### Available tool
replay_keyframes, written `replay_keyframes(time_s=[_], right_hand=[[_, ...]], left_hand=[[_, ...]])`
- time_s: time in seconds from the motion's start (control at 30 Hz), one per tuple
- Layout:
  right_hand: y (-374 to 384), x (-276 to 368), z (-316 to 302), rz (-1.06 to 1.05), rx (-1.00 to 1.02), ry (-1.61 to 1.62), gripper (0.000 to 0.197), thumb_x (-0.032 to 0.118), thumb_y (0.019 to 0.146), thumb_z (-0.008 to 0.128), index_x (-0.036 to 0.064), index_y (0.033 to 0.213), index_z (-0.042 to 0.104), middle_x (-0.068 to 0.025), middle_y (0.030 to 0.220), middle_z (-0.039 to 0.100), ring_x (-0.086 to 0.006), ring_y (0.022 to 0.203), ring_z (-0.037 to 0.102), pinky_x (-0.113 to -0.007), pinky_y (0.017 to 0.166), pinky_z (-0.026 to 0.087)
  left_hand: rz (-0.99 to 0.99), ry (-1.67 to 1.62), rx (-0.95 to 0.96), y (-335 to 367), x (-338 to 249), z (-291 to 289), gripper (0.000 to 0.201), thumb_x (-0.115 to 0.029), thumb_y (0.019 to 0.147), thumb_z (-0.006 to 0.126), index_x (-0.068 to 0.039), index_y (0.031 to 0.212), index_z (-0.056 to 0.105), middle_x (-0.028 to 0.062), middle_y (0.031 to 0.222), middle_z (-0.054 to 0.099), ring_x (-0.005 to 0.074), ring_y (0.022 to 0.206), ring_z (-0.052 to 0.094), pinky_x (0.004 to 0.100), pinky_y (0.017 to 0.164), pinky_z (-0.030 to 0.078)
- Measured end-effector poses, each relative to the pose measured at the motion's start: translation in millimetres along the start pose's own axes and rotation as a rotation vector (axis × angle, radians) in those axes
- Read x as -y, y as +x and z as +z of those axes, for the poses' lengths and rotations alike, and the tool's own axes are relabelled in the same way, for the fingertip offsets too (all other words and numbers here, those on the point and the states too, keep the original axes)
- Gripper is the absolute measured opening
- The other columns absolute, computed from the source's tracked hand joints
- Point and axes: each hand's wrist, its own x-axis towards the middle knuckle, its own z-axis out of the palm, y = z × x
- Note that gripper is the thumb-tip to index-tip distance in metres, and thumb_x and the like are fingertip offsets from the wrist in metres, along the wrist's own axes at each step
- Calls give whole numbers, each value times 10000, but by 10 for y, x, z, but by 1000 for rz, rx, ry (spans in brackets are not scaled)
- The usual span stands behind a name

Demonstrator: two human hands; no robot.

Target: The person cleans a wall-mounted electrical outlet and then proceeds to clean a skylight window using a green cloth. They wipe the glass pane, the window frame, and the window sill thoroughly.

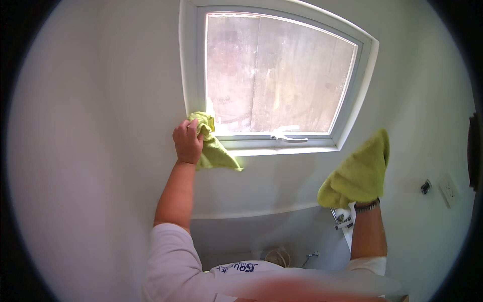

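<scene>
My left hand (187, 142) grips a bunched lime-green cloth (216, 155) against the lower left corner of the window frame (194, 70). A loose corner of that cloth hangs down below the sill. On the right, a second green cloth (356, 173) covers my right hand completely, so its fingers are hidden. The cloth stays on the raised hand, apart from the window's lower right corner. Below it, a dark band (367, 206) circles my right wrist. The window is closed, with a white handle (291, 138) at its bottom edge and a smudgy pane (282, 75).
White walls (136, 100) surround the window. A dark fitting (426, 186) and a white outlet plate (449, 191) are on the right wall. Below my right hand is a metal fixture (343, 219). A grey lower wall section (226, 231) and a coiled pale cord or hose (277, 257) show lower down.
</scene>
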Motion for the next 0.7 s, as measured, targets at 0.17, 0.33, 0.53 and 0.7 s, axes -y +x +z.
replay_keyframes(time_s=[0.17, 0.33, 0.53, 0.7], right_hand=[[1205, -19, 905, -23, -63, -52, 436, 228, 746, 582, 43, 1118, 448, -89, 1071, 498, -189, 991, 470, -292, 860, 392], [2310, 74, 1948, -485, 88, -1163, 532, 165, 671, 645, 63, 1152, 440, -113, 1116, 496, -230, 1046, 462, -311, 868, 386], [3426, -89, 2810, -751, 127, -1297, 569, 325, 732, 608, 129, 1226, 406, -94, 1245, 425, -233, 1154, 388, -331, 976, 296], [3733, -319, 3114, -602, 166, -1092, 582, 340, 735, 606, 125, 1235, 397, -90, 1261, 409, -227, 1165, 377, -329, 982, 290]], left_hand=[[337, 68, 238, -11, 346, 150, 440, -338, 642, 656, -204, 1019, 475, 37, 998, 412, 204, 936, 420, 434, 886, 300], [331, 74, 237, -42, 371, 173, 419, -356, 658, 628, -206, 1013, 464, 26, 1001, 433, 194, 943, 426, 424, 955, 256], [293, 28, 239, -48, 339, 194, 505, -349, 589, 679, -199, 1017, 458, 22, 975, 442, 183, 914, 438, 416, 953, 271], [298, 54, 198, -86, 343, 219, 531, -374, 566, 689, -204, 1011, 455, 19, 941, 434, 187, 893, 439, 428, 952, 256]])
